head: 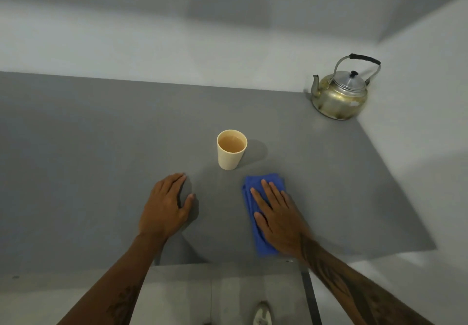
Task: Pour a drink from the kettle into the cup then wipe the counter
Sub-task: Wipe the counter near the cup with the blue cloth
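Kettle of tarnished, rounded metal (340, 96), its lid on and its black-wrapped bail handle upright, stands in the far right corner of a grey matte counter (101, 147), spout turned left, close against the pale walls (228, 33). Well apart from it, near the counter's middle, a cream-coloured tapered cup (230, 156) stands upright and holds a light brown drink almost to its rim. In front of the cup, a person's right hand (277, 213) lies flat, fingers spread, pressing on a folded blue cloth (253, 213) that rests on the counter near its front edge. The left hand (166, 206) is open too, palm down on the bare surface to the cup's near left, gripping nothing. Both forearms show dark tattoos. Below the counter edge, a light shoe (262, 314) appears on the floor.
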### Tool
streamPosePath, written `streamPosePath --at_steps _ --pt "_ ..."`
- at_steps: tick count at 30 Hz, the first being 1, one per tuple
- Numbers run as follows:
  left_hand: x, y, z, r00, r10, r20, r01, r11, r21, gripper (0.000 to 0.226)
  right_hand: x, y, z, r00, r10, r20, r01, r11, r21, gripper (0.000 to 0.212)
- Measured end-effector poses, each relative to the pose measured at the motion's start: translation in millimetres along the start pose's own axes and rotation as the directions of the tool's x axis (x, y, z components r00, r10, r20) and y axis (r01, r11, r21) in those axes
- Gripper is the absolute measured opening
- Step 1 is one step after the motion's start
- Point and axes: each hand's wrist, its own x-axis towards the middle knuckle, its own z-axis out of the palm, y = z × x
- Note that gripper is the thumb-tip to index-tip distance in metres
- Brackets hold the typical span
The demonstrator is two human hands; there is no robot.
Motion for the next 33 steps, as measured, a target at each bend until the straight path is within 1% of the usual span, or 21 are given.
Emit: streamPosePath --at_steps 3,5,7,10,12,13,15,17,18,19,20,22,24,25,27,30,33 --pt "-1.2 1.6 -0.4 1.0 -0.003 -0.005 0.003 1.0 0.009 0.061 48.9 12.6 -6.1 0.981 0.187 -0.055 -0.187 0.982 0.01 0.064" --pt "-1.4 3.8 -1.2 1.0 -0.004 -0.002 0.004 1.0 0.015 0.062 75.6 8.2 -11.9 0.97 0.239 -0.031 -0.24 0.971 -0.007 0.062" --pt "-1.6 5.1 -1.8 1.0 -0.001 -0.007 0.001 1.0 0.011 0.062 72.5 -0.9 -11.0 0.98 0.197 -0.026 -0.197 0.98 -0.017 0.062" --pt "-2.2 6.1 -3.3 1.0 0.004 -0.006 -0.004 1.0 0.015 0.062 21.4 -13.1 -3.0 0.999 0.042 -0.034 -0.041 0.999 0.011 0.064" --pt "-1.7 5.8 -3.9 1.0 0.003 -0.004 -0.003 1.0 0.016 0.062 5.6 -3.3 1.7 1.0 -0.013 0.001 0.013 1.0 0.027 0.064" --pt "-1.5 5.5 -4.4 1.0 0.001 -0.004 -0.001 1.0 0.017 0.062 11.4 3.2 0.1 1.0 0.003 0.005 -0.003 1.0 0.025 0.063" --pt "-2.3 6.0 -5.4 1.0 -0.004 -0.004 0.004 1.0 0.016 0.062 40.3 13.7 -4.8 0.993 0.115 -0.035 -0.115 0.993 0.016 0.064" --pt "-1.7 7.5 -5.7 1.0 -0.007 0.006 0.007 1.0 0.011 0.063 69.5 14.6 -13.2 0.973 0.228 -0.023 -0.228 0.974 0.005 0.069" --pt "-1.0 8.0 -5.1 1.0 -0.011 0.011 0.011 1.0 0.006 0.063 76.3 9.9 -16.3 0.967 0.256 -0.012 -0.256 0.967 0.0 0.071" --pt "-0.9 8.2 -4.3 1.0 -0.014 0.013 0.014 1.0 0.003 0.063 74.7 2.7 -16.2 0.968 0.253 -0.009 -0.253 0.968 -0.006 0.071" --pt "-1.0 8.0 -3.8 1.0 -0.014 0.01 0.014 1.0 0.002 0.063 64.4 -6.2 -14.8 0.978 0.206 -0.028 -0.206 0.979 -0.005 0.069" --pt "-1.6 8.1 -3.8 1.0 -0.012 0.006 0.012 1.0 0.001 0.063 30.1 -17.3 -4.6 0.996 0.048 -0.077 -0.048 0.999 -0.006 0.059" --pt "-0.8 7.3 -3.6 1.0 -0.015 0.015 0.015 1.0 -0.004 0.064 6.6 -11.5 1.5 0.994 -0.095 -0.045 0.097 0.995 0.039 0.057" --pt "-0.7 6.5 -3.3 1.0 -0.015 0.015 0.016 1.0 -0.003 0.064 4.6 -5.6 1.6 0.992 -0.12 -0.036 0.122 0.99 0.065 0.058" --pt "-0.9 5.5 -3.4 1.0 -0.016 0.01 0.016 1.0 0.001 0.065 15.4 8.8 0.1 0.994 -0.069 -0.088 0.073 0.996 0.046 0.059" --pt "-0.5 6.9 -4.1 1.0 -0.025 0.0 0.025 1.0 -0.009 0.065 47.6 28.9 -7.1 0.996 0.063 -0.067 -0.062 0.998 0.023 0.064" --pt "-0.8 6.6 -3.2 0.999 -0.036 0.003 0.036 0.999 -0.004 0.065 79.4 45.3 -10.3 0.989 0.138 -0.055 -0.138 0.99 0.003 0.067"
